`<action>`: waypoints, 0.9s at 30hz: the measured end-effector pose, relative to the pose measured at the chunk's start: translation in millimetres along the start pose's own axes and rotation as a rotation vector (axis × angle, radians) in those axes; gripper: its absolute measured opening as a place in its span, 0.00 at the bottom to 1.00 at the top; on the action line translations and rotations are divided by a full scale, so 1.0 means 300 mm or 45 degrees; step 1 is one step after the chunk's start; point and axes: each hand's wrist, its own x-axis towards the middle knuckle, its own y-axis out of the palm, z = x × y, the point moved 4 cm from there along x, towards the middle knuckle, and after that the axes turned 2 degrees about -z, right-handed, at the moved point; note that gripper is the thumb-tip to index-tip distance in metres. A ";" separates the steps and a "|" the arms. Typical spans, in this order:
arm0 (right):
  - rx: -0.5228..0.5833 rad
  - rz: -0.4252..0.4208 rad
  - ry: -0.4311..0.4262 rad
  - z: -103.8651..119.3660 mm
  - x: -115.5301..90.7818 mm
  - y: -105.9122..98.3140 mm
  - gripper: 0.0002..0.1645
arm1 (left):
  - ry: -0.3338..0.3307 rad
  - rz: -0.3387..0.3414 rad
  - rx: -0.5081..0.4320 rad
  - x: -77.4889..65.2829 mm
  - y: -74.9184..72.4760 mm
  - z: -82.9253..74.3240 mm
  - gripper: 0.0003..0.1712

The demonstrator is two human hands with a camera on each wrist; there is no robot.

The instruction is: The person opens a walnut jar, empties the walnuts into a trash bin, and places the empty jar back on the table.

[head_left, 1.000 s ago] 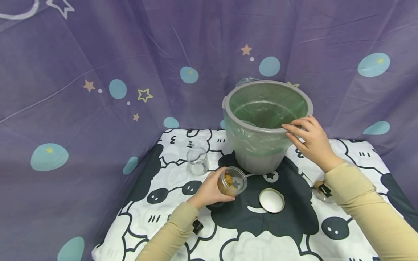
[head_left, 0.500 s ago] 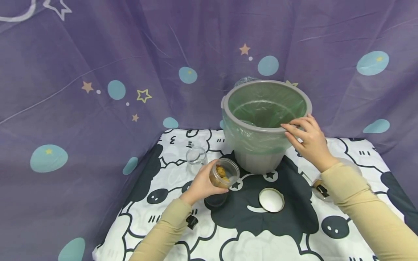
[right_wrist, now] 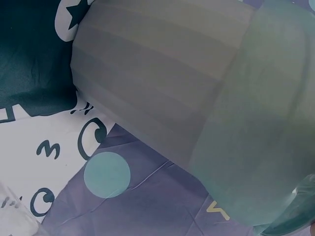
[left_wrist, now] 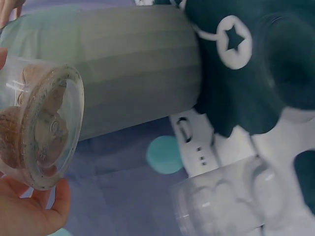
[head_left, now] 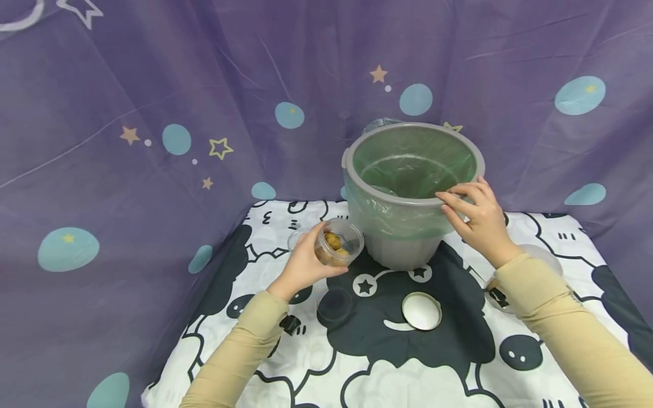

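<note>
My left hand grips a clear plastic jar that leans a little, its open mouth facing up; brown lumps lie inside. In the left wrist view the jar's base shows close up, with the left fingers beneath it. A grey trash can lined with a thin green bag stands to the right of the jar. On its front right rim my right hand holds on, fingers over the edge and thumb outside. The right wrist view is filled mostly by the can's side.
A white round lid with a gold edge lies before the can. Left of it is a clear round piece. Another clear jar stands behind the left hand. Beside the right sleeve sits a clear container with brown contents, partly hidden.
My left hand has carried the jar away from me and to the left, uncovering the clear round piece on the cloth. The right hand stays on the can's rim.
</note>
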 end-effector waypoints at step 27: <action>0.003 -0.076 0.004 -0.002 -0.009 0.010 0.27 | 0.250 -0.177 0.200 0.278 -0.215 -0.286 0.56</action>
